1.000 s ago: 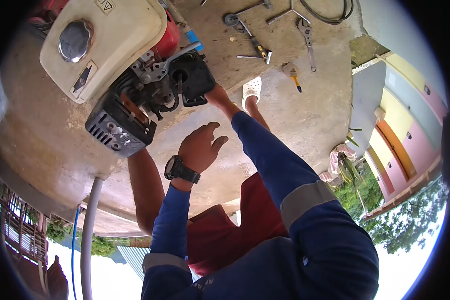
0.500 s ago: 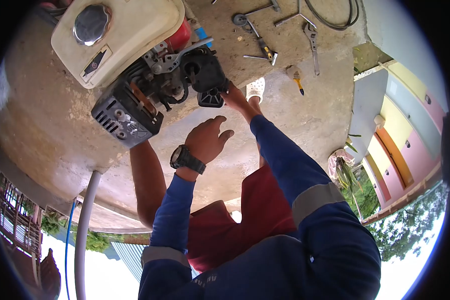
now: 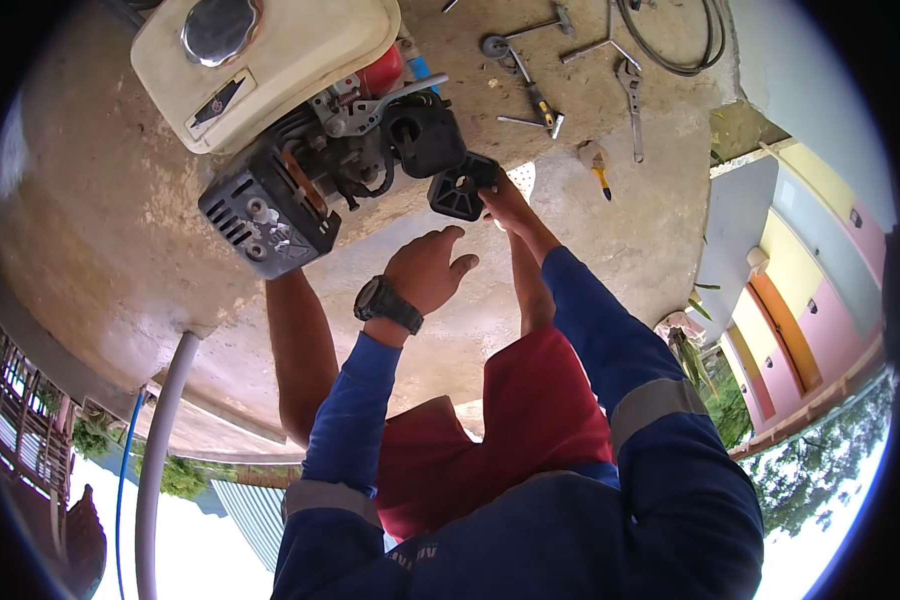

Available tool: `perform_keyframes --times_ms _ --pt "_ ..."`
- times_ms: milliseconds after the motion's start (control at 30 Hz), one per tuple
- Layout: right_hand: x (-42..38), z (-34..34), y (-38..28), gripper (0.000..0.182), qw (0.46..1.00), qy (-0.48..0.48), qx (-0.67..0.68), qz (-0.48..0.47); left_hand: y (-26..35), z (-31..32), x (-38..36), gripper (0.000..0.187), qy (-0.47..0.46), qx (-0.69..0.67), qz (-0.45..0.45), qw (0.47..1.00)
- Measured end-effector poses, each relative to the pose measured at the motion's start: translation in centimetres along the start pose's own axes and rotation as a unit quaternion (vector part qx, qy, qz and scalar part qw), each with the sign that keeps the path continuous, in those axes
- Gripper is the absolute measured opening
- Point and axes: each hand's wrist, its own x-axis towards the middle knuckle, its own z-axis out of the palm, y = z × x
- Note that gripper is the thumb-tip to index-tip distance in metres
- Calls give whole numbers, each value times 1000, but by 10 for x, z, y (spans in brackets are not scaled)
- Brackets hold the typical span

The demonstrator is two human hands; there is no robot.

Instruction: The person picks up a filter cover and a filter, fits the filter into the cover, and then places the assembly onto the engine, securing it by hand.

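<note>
My right hand [image 3: 507, 200] grips a black ribbed plastic cover [image 3: 457, 203] by its right edge, just below a black air filter housing [image 3: 432, 148]. The housing sits on the side of a small petrol engine [image 3: 345, 110] with a cream fuel tank [image 3: 290, 60] and a silver cap [image 3: 219, 28]. My left hand [image 3: 425, 270], with a black watch [image 3: 388, 304] on its wrist, hovers below the engine. Its thumb and forefinger are apart and it holds nothing. A black slotted muffler guard [image 3: 262, 225] lies nearest to it on the left.
On the concrete surface lie an adjustable wrench [image 3: 634, 108], a yellow-handled screwdriver [image 3: 541, 107], a paintbrush [image 3: 596, 165], metal wrenches and a coiled black cable [image 3: 692, 66]. A grey pipe [image 3: 165, 440] rises at the lower left.
My right hand has drawn the plastic cover down and right, slightly apart from the filter housing. The engine has shifted right and up in view; my left hand stays open.
</note>
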Motion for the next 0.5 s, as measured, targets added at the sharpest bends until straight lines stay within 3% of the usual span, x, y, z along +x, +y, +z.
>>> perform_keyframes --times_ms 500 --pt "11 13 6 63 1000 14 5 -20 -2 -1 -3 50 6 4 5 1000"
